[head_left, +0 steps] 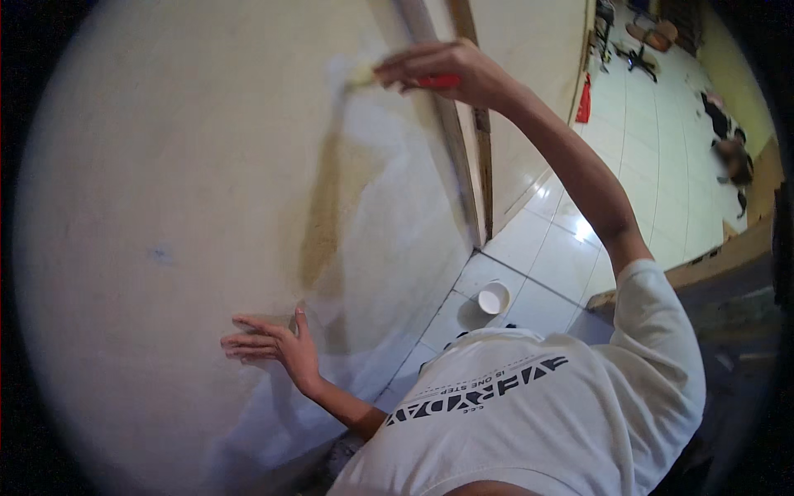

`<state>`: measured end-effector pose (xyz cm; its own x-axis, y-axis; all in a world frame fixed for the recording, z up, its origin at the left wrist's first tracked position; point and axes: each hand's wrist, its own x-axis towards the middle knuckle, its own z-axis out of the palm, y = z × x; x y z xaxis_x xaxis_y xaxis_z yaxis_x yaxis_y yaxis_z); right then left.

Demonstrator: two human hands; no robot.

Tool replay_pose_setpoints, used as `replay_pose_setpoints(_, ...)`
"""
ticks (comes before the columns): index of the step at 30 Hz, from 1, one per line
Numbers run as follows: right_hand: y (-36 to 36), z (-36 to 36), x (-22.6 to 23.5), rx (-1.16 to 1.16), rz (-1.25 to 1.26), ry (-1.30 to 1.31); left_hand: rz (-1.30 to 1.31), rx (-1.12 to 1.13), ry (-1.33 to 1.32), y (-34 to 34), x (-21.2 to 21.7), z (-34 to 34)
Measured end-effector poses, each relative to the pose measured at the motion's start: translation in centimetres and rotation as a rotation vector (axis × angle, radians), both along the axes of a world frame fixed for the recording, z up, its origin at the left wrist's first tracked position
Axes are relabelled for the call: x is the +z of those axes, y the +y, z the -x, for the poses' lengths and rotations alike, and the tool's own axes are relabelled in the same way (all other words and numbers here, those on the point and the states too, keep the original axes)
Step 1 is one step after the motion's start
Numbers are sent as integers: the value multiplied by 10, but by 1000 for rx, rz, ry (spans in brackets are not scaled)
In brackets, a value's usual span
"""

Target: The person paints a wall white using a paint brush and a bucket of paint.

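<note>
My right hand is raised to the wall near the door frame. Its fingers close round the red handle of a paintbrush, whose pale bristles touch the wall. Below the brush, a whiter, wet-looking coat spreads beside a tan patch, and a shadow falls over part of it. Lower down, my left hand rests against the wall with its fingers spread, holding nothing. On the floor near my body stands a small round tub with white contents.
A wooden door frame edges the painted wall, with another pale wall beyond. White tiles cover the floor. Farther off are a red item, a black star-shaped base and blurred dark shapes. A wooden edge is at right.
</note>
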<state>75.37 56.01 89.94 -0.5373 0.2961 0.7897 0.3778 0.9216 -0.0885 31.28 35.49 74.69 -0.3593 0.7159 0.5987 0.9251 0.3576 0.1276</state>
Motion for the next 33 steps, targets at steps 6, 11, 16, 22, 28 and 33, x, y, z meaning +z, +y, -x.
replay_pose_setpoints(6,-1,19,-103,-117,-158,118,6,1,-36,4,20,-14)
replay_pose_setpoints(11,-20,7,-150,-75,440,-474,54,-27,-53,9,26,-19)
replay_pose_setpoints(16,0,8,-37,-12,-91,47,62,5,-30,-4,15,-12)
replay_pose_setpoints(22,7,19,-88,-157,-201,119,54,-12,-81,1,21,-17)
replay_pose_setpoints(28,1,-4,-189,-24,322,-427,101,-47,-10,4,20,-8)
replay_pose_setpoints(33,19,-13,-52,-22,10,-116,107,-17,-69,-2,17,-5)
